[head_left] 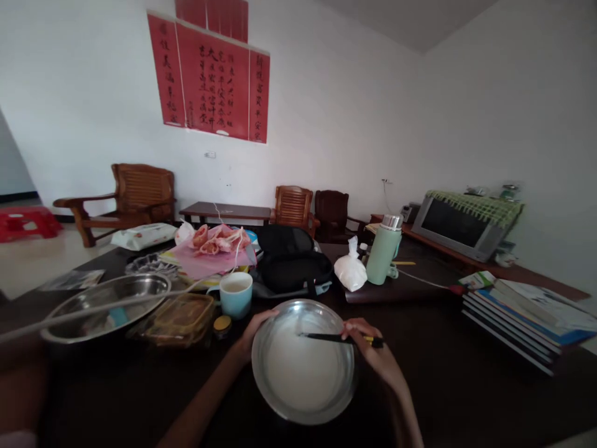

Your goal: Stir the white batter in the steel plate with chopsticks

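A round metal bowl (305, 415) stands on the dark table in front of me, with a whitish mixture (303, 373) in it. My left hand (254, 330) grips the bowl's left rim, its fingers partly hidden behind the edge. In my right hand (368, 345) is a pair of dark chopsticks (326, 337) with yellow near the upper end. They lie slanted over the bowl from the right, their tips at the mixture near its far side. Whether the tips touch it I cannot tell.
Left of the bowl are a light blue mug (236, 298), a yellow-lidded jar (222, 325), a plastic food box (184, 320) and a metal basin (107, 292). Behind stand a black bag (289, 261), a tied bag of white powder (351, 272) and a green thermos (383, 252). Books (522, 323) are stacked right.
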Available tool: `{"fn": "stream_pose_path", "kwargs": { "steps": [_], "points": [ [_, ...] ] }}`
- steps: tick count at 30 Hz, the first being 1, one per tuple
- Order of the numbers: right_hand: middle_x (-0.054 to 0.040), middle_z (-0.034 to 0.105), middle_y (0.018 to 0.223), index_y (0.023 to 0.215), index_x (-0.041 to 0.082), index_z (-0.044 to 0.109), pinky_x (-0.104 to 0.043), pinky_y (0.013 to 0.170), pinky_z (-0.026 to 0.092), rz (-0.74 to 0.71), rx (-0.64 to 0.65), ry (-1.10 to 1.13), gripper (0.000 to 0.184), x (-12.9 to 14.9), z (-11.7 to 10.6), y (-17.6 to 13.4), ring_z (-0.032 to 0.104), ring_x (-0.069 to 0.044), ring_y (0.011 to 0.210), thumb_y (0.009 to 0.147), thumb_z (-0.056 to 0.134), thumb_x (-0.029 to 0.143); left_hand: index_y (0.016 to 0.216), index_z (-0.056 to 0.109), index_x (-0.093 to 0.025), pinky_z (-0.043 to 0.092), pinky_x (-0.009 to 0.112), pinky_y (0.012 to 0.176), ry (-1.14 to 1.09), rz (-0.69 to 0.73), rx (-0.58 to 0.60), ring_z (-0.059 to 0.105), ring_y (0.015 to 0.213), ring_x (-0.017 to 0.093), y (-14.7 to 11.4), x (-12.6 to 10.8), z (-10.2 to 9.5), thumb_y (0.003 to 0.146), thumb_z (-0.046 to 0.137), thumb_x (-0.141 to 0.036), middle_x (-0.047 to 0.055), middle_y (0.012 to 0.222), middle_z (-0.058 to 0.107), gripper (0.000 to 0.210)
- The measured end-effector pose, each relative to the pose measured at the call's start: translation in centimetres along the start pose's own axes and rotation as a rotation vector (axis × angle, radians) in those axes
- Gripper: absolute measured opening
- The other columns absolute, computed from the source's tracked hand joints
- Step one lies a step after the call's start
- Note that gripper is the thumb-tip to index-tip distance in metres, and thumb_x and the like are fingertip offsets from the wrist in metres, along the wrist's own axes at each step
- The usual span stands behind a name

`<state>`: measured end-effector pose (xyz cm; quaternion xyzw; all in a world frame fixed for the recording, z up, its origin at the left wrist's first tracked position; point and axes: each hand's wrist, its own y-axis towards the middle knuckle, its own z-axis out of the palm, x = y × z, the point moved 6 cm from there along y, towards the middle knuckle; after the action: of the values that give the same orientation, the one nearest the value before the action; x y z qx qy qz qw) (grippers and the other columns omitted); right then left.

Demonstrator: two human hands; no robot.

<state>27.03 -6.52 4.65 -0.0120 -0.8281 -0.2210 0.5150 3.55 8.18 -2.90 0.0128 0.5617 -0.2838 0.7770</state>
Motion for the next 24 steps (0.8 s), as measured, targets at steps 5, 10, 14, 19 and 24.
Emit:
{"fn": "stream_pose_path", "kwargs": {
  "steps": [5, 10, 14, 19, 24],
  "points": [
    [-0.0062, 0.069, 0.076, 0.053, 0.024, 0.061, -0.042, 0.102, 0.037, 0.045, 0.08, 0.078, 0.046, 1.9, -0.5, -1.0, 0.063, -0.027, 0.093, 0.085, 0.05, 0.055, 0.064, 0.068, -0.011, 0.042, 0.029, 0.058, -0.087, -0.048, 0.054, 0.055, 0.051, 0.017, -0.9, -0.3, 1.8, 0.079, 0.055, -0.02, 0.003, 0.053, 0.065, 0.021],
    [-0.0056, 0.07, 0.088, 0.072, 0.021, 0.069, -0.037, 0.095, 0.041, -0.02, 0.175, 0.04, 0.035, 2.5, 0.5, -0.6, 0.06, -0.023, 0.101, 0.087, 0.049, 0.046, 0.069, 0.069, -0.011, 0.042, 0.029, 0.058, -0.084, -0.097, 0.041, 0.055, 0.051, 0.017, -0.6, -0.4, 2.2, 0.083, 0.051, -0.018, 0.003, 0.054, 0.065, 0.024],
    [-0.004, 0.066, 0.07, 0.056, 0.022, 0.058, -0.038, 0.088, 0.044, 0.062, -0.151, 0.047, 0.041, 0.7, -2.6, -0.2, 0.062, -0.021, 0.078, 0.088, 0.045, 0.043, 0.073, 0.069, -0.006, 0.043, 0.031, 0.061, -0.054, -0.124, 0.042, 0.057, 0.053, 0.018, -0.7, -0.6, 2.2, 0.084, 0.049, -0.017, 0.006, 0.057, 0.066, 0.025],
    [-0.0024, 0.066, 0.066, 0.053, 0.021, 0.056, -0.034, 0.081, 0.045, 0.033, 0.093, 0.149, 0.043, 1.9, -1.0, -0.9, 0.062, -0.019, 0.073, 0.088, 0.045, 0.043, 0.069, 0.067, -0.01, 0.044, 0.028, 0.059, -0.063, -0.118, 0.011, 0.055, 0.049, 0.015, -1.1, -0.5, 2.3, 0.084, 0.048, -0.019, 0.002, 0.052, 0.063, 0.026],
    [-0.0021, 0.071, 0.081, 0.066, 0.02, 0.067, -0.029, 0.08, 0.043, 0.034, 0.157, 0.1, 0.033, 3.0, 0.9, -0.8, 0.063, -0.02, 0.084, 0.084, 0.052, 0.044, 0.067, 0.067, -0.016, 0.046, 0.027, 0.059, -0.031, -0.143, 0.013, 0.057, 0.052, 0.015, -1.0, -0.3, 2.3, 0.083, 0.049, -0.021, 0.001, 0.054, 0.064, 0.025]
  ]
}}
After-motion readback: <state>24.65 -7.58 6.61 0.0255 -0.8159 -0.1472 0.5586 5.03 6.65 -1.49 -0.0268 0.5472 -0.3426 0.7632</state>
